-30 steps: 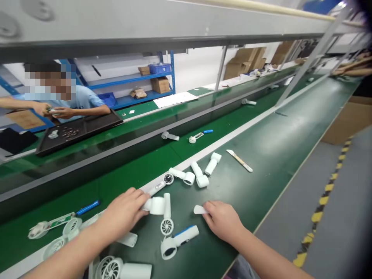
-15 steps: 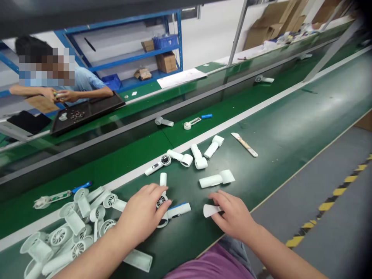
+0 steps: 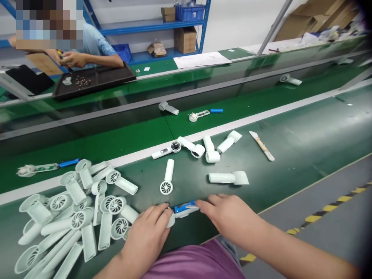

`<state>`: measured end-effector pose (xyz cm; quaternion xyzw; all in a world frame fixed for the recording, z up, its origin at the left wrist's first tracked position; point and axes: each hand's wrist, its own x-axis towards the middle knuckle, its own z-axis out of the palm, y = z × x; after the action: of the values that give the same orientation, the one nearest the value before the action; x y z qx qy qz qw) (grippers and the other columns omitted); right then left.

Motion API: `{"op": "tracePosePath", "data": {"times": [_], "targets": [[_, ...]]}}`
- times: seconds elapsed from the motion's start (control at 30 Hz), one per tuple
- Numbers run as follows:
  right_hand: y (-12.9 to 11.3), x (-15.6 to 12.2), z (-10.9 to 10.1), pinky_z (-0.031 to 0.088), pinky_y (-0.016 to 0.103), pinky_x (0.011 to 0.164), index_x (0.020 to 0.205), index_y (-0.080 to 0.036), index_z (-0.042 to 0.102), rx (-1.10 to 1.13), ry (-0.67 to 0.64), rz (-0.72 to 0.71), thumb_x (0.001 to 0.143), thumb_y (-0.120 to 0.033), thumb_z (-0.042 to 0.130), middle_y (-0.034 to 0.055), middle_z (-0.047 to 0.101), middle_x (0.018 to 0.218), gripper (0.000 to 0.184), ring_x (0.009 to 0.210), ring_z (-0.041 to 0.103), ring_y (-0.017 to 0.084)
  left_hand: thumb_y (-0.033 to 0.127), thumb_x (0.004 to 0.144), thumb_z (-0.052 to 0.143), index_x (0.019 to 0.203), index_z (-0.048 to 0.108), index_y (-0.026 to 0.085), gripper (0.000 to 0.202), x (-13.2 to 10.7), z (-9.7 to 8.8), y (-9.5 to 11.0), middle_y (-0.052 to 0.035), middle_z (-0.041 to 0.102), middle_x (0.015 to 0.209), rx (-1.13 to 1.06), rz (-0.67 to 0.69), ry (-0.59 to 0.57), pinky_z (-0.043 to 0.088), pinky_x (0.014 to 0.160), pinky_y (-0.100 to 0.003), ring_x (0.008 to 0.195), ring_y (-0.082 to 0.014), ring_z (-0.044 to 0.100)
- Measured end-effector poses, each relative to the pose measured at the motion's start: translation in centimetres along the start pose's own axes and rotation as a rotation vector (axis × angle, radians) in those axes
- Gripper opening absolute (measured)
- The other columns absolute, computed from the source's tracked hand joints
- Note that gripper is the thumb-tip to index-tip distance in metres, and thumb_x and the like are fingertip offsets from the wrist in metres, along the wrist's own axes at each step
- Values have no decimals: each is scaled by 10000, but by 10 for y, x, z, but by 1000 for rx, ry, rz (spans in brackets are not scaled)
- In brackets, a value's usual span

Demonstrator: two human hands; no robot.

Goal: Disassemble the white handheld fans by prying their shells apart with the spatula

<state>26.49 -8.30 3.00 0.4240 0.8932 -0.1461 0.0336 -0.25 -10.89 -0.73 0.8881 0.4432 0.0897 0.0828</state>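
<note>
Where left hand (image 3: 147,238) meets right hand (image 3: 229,219), blue-cored fan (image 3: 186,208) lies between fingers (image 3: 203,203).

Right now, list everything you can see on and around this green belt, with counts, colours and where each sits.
Open fan with blue cell: one, white, near edge, between both hands.
Fan shells: a heap, white, near belt, left.
Loose fan parts: about six, white, mid belt.
Scraper: one, pale, right of them.
Tray: one, black, far side, by a co-worker's hands.
Left hand: on the fan's head.
Right hand: fingertips at its tail.
</note>
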Motion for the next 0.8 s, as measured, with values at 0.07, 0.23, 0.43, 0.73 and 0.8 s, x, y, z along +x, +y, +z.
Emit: {"op": "tracePosePath", "data": {"times": [0.07, 0.23, 0.43, 0.73, 0.8], "targets": [[-5, 2, -7, 281, 278, 475, 1162, -188, 571, -178, -89, -58, 728, -101, 592, 55, 591, 757, 443, 603, 552, 200, 110, 831, 547, 1154, 501, 195, 338, 2, -1, 1, -82, 605, 1159, -17, -12, -40, 536, 821, -422, 995, -260, 587], [-24, 13, -28, 235, 279, 419, 865, -140, 642, -280, -147, -214, 665, -100, 608, 82, 587, 639, 206, 530, 520, 207, 130, 796, 609, 1058, 514, 192, 286, 8, -5, 9, -72, 600, 1080, -32, -28, -141, 523, 790, -420, 945, -255, 579], [-54, 33, -13, 332, 271, 431, 490, -199, 516, -72, -88, -4, 626, -151, 703, 56, 530, 485, 236, 481, 531, 196, 360, 808, 648, 1043, 503, 157, 343, 8, -2, 16, -99, 594, 989, -74, -38, -128, 496, 799, -466, 909, -282, 585], [-96, 28, 0, 428, 316, 438, 796, -104, 652, -340, -130, 311, 706, -20, 562, 159, 619, 664, 153, 561, 593, 271, 179, 826, 517, 930, 469, 167, 115, 8, 6, 14, -66, 592, 815, -69, -134, -98, 520, 670, -407, 729, -252, 629], [-95, 26, 1, 453, 327, 472, 905, -77, 654, -286, -152, 336, 722, 21, 520, 161, 632, 693, 247, 585, 612, 277, 164, 820, 513, 934, 452, 167, 129, 9, 9, 15, -65, 595, 804, -44, -150, -44, 523, 650, -407, 699, -251, 634]]}}
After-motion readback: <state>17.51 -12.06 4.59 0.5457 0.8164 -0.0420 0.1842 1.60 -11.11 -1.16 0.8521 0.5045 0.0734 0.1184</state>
